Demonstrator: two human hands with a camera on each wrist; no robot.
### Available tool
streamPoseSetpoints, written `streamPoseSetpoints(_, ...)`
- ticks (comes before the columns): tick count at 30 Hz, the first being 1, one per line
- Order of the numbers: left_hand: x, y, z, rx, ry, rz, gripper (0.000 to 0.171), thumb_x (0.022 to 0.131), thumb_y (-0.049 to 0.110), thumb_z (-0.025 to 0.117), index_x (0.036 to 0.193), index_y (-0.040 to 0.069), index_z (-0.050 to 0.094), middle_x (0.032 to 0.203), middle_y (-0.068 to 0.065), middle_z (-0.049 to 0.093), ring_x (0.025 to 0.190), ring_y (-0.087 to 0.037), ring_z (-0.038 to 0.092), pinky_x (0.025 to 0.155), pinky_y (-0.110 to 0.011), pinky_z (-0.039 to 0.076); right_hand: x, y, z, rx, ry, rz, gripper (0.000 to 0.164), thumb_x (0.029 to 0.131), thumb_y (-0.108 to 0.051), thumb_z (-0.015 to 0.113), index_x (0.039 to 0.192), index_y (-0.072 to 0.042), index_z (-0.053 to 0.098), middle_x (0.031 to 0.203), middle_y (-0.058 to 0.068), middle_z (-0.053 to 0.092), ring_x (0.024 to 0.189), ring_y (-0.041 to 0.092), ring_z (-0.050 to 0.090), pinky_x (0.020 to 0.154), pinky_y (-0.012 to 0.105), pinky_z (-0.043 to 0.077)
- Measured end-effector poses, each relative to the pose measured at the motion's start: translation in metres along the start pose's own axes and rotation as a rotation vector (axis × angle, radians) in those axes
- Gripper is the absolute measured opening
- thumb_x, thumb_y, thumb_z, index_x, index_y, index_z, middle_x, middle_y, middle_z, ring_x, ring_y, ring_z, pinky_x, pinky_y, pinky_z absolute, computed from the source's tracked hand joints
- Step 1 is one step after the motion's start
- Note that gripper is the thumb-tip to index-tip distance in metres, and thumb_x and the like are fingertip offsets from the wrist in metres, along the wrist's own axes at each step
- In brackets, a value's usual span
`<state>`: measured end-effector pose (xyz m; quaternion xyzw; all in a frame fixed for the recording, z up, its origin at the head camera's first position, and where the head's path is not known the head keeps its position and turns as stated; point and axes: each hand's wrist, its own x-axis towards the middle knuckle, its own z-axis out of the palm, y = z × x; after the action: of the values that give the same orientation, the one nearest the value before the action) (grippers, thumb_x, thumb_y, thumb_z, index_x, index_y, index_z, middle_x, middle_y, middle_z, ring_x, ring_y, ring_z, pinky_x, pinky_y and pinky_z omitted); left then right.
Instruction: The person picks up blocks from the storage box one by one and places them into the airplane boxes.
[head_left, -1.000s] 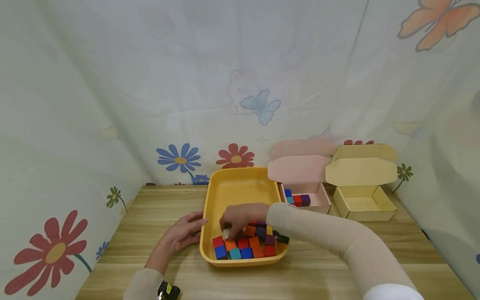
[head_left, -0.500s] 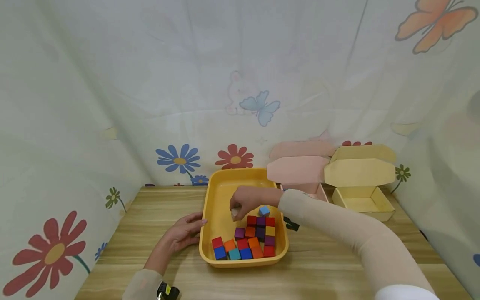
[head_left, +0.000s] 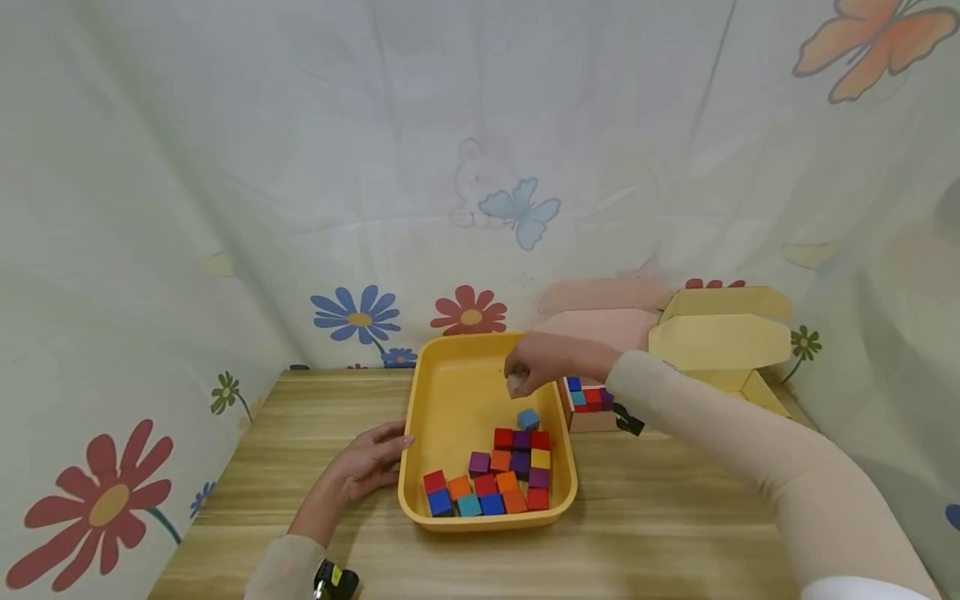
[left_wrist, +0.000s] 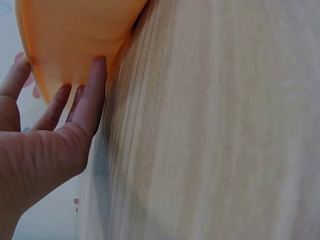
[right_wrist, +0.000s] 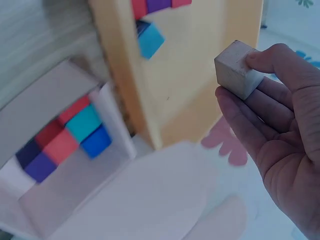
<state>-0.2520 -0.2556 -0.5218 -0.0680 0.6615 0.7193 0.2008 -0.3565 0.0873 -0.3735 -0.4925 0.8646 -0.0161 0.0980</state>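
Note:
My right hand [head_left: 542,365] pinches a pale wooden cube [right_wrist: 237,70] between thumb and fingers, above the right side of the yellow tray [head_left: 457,387]. In the right wrist view the cube stands clear of the tray floor. My left hand [head_left: 367,462] rests against the tray's left side, its fingers touching the outer wall and rim, as the left wrist view also shows. Inside the tray, several coloured cubes [head_left: 492,504] lie grouped in the near half, with a light blue cube [head_left: 528,419] apart behind them.
A pink box [head_left: 592,423] with its lid up stands right of the tray and holds several coloured cubes [right_wrist: 60,145]. Beside it a pale yellow box [head_left: 761,392] also has its lid raised, partly hidden by the right sleeve. A patterned curtain hangs behind the wooden table [head_left: 645,533].
My right hand has lifted the pale cube from the near left of the tray and carried it up and right, toward the pink box. The left hand stays in place.

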Motion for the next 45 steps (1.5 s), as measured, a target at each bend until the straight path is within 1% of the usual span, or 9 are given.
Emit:
streamPoseSetpoints(5,0.000,0.003,0.000,0.001,-0.003,0.005,0.067,0.100,0.025,0.067,0.155,0.005,0.035,0.147,-0.022,0.051,0.119,-0.028,0.062,0.096,-0.051,0.055,-0.022,0.015,-0.010,-0.009,-0.010,0.090,0.020,0.092,-0.033,0.076,0.102,-0.015,0.075,0.077,-0.007,0.060,0.072,0.013,0.054,0.069,0.026,0.047)
streamPoseSetpoints(8,0.000,0.004,0.000,-0.003,-0.010,0.009,0.067,0.100,0.025,0.067,0.155,0.004,0.034,0.145,-0.022,0.052,0.118,-0.028,0.062,0.096,-0.051,0.055,-0.034,0.026,-0.014,-0.013,0.006,0.083,0.018,0.091,-0.029,0.077,0.099,-0.012,0.075,0.075,-0.005,0.059,0.069,0.012,0.051,0.067,0.025,0.045)
streamPoseSetpoints(12,0.001,0.005,0.001,-0.011,-0.013,0.007,0.068,0.100,0.025,0.067,0.155,0.004,0.034,0.145,-0.022,0.052,0.118,-0.028,0.062,0.096,-0.051,0.056,-0.050,0.041,-0.016,-0.041,0.039,0.028,0.011,0.088,-0.016,0.078,0.090,-0.006,0.074,0.070,-0.005,0.053,0.064,0.012,0.043,0.063,0.025,0.039)
streamPoseSetpoints(16,0.001,0.004,0.002,-0.008,-0.015,-0.006,0.068,0.100,0.024,0.067,0.156,0.004,0.033,0.145,-0.022,0.051,0.118,-0.029,0.062,0.096,-0.051,0.055,-0.066,0.055,-0.013,0.012,-0.015,0.089,0.005,0.088,-0.007,0.074,0.084,-0.008,0.071,0.065,-0.006,0.045,0.060,0.012,0.042,0.059,0.026,0.035)
streamPoseSetpoints(20,0.001,0.002,0.003,0.008,0.007,-0.023,0.068,0.099,0.025,0.069,0.155,0.005,0.036,0.144,-0.022,0.053,0.116,-0.030,0.063,0.094,-0.051,0.056,-0.076,0.066,-0.007,0.040,-0.093,0.170,0.012,0.086,-0.001,0.068,0.080,-0.011,0.069,0.062,-0.007,0.042,0.058,0.011,0.041,0.055,0.024,0.033)
streamPoseSetpoints(27,0.001,0.001,0.000,0.006,0.025,-0.010,0.068,0.098,0.025,0.070,0.154,0.005,0.037,0.143,-0.022,0.054,0.116,-0.031,0.063,0.094,-0.052,0.056,-0.085,0.080,-0.001,-0.015,-0.111,0.170,0.024,0.080,0.004,0.059,0.066,-0.015,0.059,0.058,-0.008,0.034,0.053,0.011,0.029,0.050,0.027,0.023)
streamPoseSetpoints(31,-0.001,0.000,0.000,0.012,0.015,-0.012,0.069,0.099,0.024,0.069,0.155,0.003,0.034,0.143,-0.023,0.054,0.115,-0.030,0.063,0.094,-0.052,0.056,-0.088,0.085,0.004,-0.050,-0.151,0.160,0.022,0.078,0.004,0.057,0.064,-0.013,0.063,0.056,-0.008,0.037,0.052,0.010,0.031,0.049,0.026,0.023)
streamPoseSetpoints(37,-0.002,-0.001,0.001,0.008,0.025,-0.022,0.069,0.098,0.025,0.071,0.154,0.004,0.036,0.143,-0.022,0.054,0.116,-0.031,0.064,0.094,-0.053,0.056,-0.091,0.092,0.012,-0.080,-0.185,0.199,0.016,0.080,0.001,0.065,0.074,-0.012,0.073,0.064,-0.007,0.054,0.058,0.009,0.044,0.052,0.023,0.034)
streamPoseSetpoints(45,0.000,0.000,0.002,0.021,0.055,-0.023,0.068,0.097,0.027,0.072,0.153,0.008,0.040,0.144,-0.021,0.054,0.117,-0.031,0.063,0.093,-0.052,0.056,-0.091,0.102,0.016,-0.062,-0.226,0.227,0.007,0.080,-0.004,0.075,0.075,-0.009,0.074,0.064,-0.008,0.054,0.059,0.009,0.045,0.053,0.024,0.035)
